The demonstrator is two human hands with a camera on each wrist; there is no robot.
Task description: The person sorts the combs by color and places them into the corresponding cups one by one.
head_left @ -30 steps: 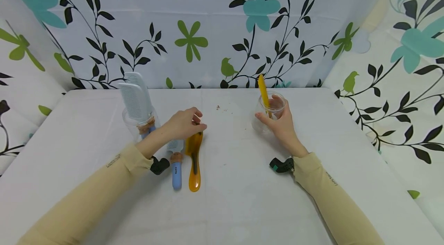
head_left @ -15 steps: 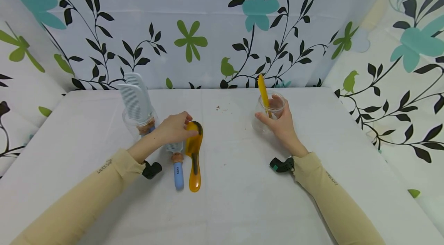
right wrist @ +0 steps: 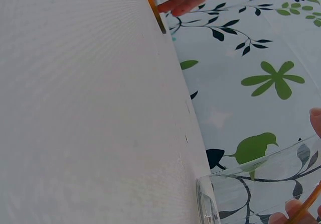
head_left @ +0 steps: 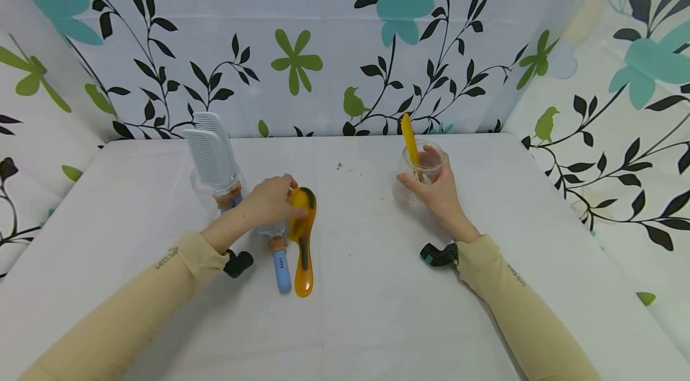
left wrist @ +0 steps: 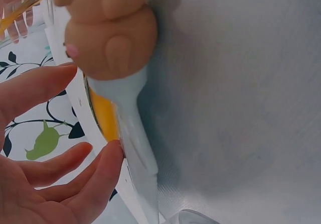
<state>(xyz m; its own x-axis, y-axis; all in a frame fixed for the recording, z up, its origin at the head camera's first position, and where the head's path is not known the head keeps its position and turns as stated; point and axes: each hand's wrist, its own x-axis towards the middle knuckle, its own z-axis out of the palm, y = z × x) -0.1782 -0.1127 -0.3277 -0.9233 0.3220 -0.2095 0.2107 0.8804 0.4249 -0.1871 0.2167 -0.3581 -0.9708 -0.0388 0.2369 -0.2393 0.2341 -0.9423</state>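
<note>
My left hand [head_left: 269,201] reaches over two combs lying side by side, its fingertips at their heads. One is a pale comb [left wrist: 133,116] with a brown bear figure [left wrist: 113,40] and a blue handle [head_left: 282,271]; my palm hides much of its head. Beside it lies an amber comb [head_left: 304,249] with dark streaks. In the left wrist view, thumb and fingers stand apart, fingertips at the pale comb's edge. My right hand [head_left: 436,192] grips a clear jar [head_left: 401,192] on the table. A slim yellow thing [head_left: 409,138] leans inside that jar, its kind unclear.
At the left, another clear jar [head_left: 202,183] holds pale combs [head_left: 210,156] standing heads up. Small brown crumbs [head_left: 339,166] lie on the white table [head_left: 356,309] between my hands. A patterned curtain [head_left: 334,81] hangs behind the table.
My left hand has drawn back a little to the left from above the amber comb's tip. The blue handle's lower end has swung slightly right. My right hand still holds the jar.
</note>
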